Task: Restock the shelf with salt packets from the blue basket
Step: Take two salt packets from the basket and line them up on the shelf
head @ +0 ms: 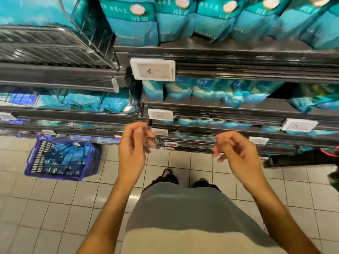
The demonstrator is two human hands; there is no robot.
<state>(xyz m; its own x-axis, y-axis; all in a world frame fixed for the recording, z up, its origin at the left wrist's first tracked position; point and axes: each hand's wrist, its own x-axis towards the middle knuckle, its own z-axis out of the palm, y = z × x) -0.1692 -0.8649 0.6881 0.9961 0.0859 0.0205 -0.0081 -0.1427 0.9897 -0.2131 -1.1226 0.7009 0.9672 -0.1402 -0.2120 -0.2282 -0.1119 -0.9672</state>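
Salt packets (60, 160) lie heaped in the blue basket (34, 173) on the floor at eight o'clock. Left hand (133, 145) and right hand (236, 151) hover empty, fingers loosely curled. Best to turn, crouch, and lift several packets squarely.

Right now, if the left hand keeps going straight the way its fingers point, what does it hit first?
Most likely the dark shelf edge with its small price tags just beyond the left hand, whose loosely curled, empty fingers point there. Depth is unclear from a single view. The blue basket sits off to the side, out of that line.
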